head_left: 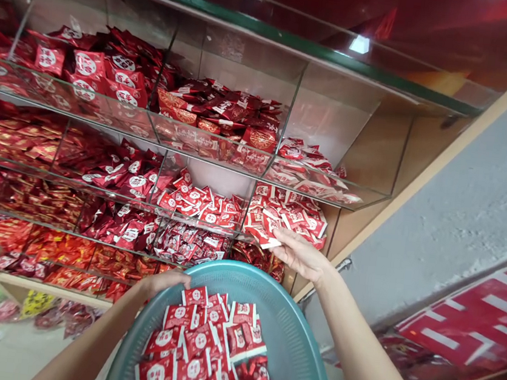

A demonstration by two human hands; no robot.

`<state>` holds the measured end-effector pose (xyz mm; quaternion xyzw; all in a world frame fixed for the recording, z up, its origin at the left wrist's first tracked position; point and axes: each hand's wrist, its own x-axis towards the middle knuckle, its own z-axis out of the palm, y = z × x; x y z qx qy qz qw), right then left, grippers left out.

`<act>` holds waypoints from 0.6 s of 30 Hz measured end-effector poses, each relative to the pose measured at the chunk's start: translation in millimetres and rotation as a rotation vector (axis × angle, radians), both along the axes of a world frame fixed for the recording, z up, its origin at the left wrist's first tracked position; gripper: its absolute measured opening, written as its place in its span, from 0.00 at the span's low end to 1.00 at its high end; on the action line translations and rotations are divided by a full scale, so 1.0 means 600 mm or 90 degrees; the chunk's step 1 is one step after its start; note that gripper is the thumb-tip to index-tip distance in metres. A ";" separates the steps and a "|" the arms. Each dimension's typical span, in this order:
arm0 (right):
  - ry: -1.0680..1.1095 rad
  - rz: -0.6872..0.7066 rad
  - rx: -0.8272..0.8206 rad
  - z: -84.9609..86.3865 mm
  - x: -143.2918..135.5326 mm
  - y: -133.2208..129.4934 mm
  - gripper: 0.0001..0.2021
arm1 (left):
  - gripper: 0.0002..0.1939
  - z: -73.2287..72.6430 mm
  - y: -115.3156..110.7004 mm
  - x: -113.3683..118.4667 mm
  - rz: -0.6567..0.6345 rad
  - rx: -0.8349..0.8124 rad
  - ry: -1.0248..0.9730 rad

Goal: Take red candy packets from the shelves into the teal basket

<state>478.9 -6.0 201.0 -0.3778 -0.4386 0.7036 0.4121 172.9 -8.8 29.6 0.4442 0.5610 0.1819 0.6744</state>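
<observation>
A teal plastic basket with perforated walls is in front of me, tilted towards my body. Several small red packets with white edges lie in it, along with darker red packets at the lower right. My left hand is closed over the basket's left rim. At the right end of a shelf, my right hand pinches a red-and-white packet at the front of a pile of like packets. The palm side of the right hand is partly visible; its fingertips meet the packet's edge.
Glass-fronted shelves hold red packets in divided compartments. A thick green glass edge crosses above. To the right are a wooden side panel, a grey wall and a red-and-white panel. Bagged goods lie below on the left.
</observation>
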 end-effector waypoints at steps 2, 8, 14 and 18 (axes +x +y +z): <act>-0.008 0.012 0.007 -0.003 0.005 -0.009 0.10 | 0.13 -0.001 0.001 -0.001 -0.018 0.004 -0.003; -0.082 0.148 0.022 -0.030 0.017 -0.051 0.16 | 0.15 -0.025 0.009 -0.010 -0.030 0.006 0.010; -0.196 0.188 -0.049 -0.126 0.017 -0.082 0.19 | 0.12 -0.013 0.004 -0.003 -0.023 0.011 0.019; -0.241 0.161 -0.088 -0.190 0.017 -0.091 0.20 | 0.12 0.011 -0.006 0.007 0.007 -0.015 0.016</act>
